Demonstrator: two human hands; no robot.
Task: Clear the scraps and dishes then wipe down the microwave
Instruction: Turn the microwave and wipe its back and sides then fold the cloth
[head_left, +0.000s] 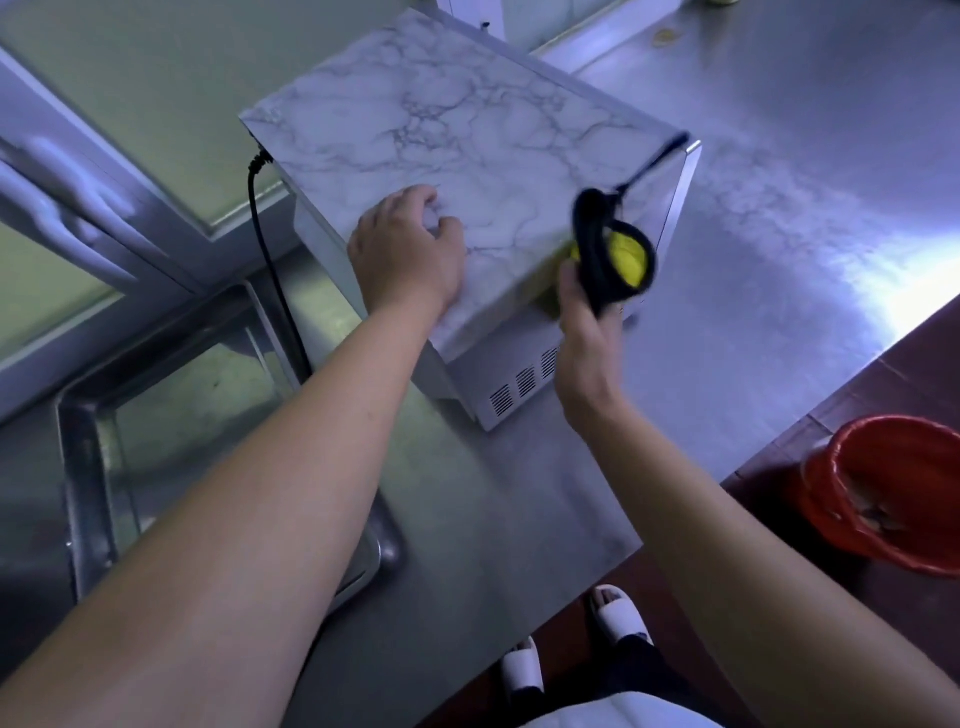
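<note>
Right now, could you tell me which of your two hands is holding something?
The right hand, gripping a blurred black-and-yellow item; the left hand merely rests on the microwave top.

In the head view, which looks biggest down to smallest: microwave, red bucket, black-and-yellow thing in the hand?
1. microwave.
2. red bucket, partly cut off by the frame edge.
3. black-and-yellow object, blurred, gripped by the right hand.
</note>
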